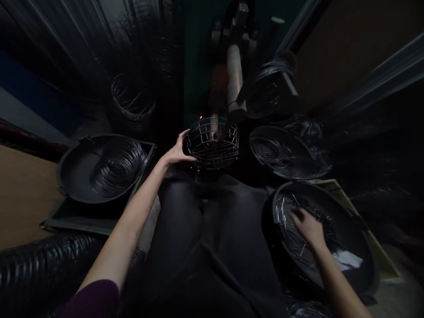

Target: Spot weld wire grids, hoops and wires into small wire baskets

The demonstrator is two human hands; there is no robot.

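Note:
A round wire basket (213, 143) sits at the machine's electrode, in front of my knees. My left hand (177, 150) grips its left side, thumb at the lower edge and fingers at the upper rim. On the right, my right hand (308, 226) is over a dark round pan (359, 251), its fingers curled together. Short metal wire pieces (281, 212) lie in that pan beside the fingers. Whether a piece is between the fingers is too dark and blurred to make out.
A machine arm (234, 73) comes down above the basket, with small orange sparks (200, 117) nearby. Wire rings (119, 165) fill part of a left pan (77, 165). Another pan (301, 154) with wire rings stands at right. Stacked wire frames (132, 99) stand behind.

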